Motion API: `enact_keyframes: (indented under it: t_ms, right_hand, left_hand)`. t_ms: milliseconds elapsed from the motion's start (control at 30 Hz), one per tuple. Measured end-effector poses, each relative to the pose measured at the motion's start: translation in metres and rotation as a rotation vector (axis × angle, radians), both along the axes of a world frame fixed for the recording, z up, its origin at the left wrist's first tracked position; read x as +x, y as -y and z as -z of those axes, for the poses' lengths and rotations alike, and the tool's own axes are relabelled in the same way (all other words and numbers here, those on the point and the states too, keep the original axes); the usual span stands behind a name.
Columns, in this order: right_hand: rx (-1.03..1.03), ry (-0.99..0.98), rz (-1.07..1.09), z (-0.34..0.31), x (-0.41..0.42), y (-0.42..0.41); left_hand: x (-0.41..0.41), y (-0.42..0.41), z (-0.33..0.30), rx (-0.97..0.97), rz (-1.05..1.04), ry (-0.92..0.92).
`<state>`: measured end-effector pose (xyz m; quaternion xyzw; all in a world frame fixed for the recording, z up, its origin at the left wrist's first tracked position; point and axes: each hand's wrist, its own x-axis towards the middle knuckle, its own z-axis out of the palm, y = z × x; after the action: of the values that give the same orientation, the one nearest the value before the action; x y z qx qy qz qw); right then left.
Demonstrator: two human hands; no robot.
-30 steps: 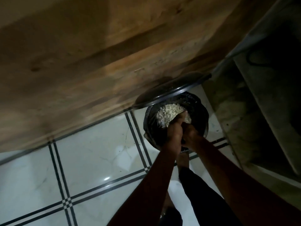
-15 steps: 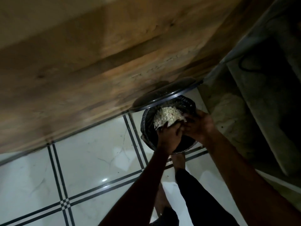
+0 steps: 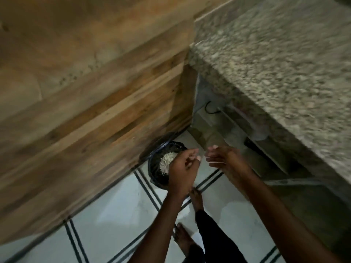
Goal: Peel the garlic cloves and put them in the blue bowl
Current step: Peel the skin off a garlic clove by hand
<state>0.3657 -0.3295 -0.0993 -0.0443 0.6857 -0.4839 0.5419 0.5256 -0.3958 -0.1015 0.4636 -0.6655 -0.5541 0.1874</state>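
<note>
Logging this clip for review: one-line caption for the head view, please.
Both hands, left hand and right hand, above a black-lined bin of pale peelings beside a wooden cabinet.

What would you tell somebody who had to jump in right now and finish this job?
Left hand: loosely curled above the black-lined bin; whether it holds anything cannot be told.
Right hand: fingers spread, holding nothing, to the right of the bin.
The bin stands on the tiled floor against the wooden cabinet, with a pale heap of peelings inside.
Done: peelings appear to have been thrown away.
Left: no cloves or blue bowl are in view, so I can't say how much peeling remains; look on the granite counter.
</note>
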Motion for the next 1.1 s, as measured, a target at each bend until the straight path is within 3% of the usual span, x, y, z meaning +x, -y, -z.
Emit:
enact_keyframes:
  t_ms: [200, 400, 600, 833, 1100]
  right_hand:
    - [-0.114, -0.297, 0.227, -0.13, -0.034, -0.129]
    - [-0.161, -0.477, 0.396, -0.204, -0.08, -0.293]
    - [-0.135, -0.597, 0.555, -0.224, -0.133, -0.447]
    - [0.001, -0.782, 0.677, -0.192, -0.196, -0.592]
    - [0.194, -0.766, 0.79, -0.141, -0.257, -0.652]
  left_hand:
    - [-0.059, -0.096, -0.116, -0.122, 0.197, -0.19]
    - [-0.135, -0.217, -0.183, -0.151, 0.452, -0.284]
    - [-0.214, -0.35, -0.207, -0.144, 0.608, -0.33]
    - [-0.305, -0.484, -0.178, -0.148, 0.734, -0.243]
    - [-0.395, -0.549, -0.127, -0.406, 0.991, -0.007]
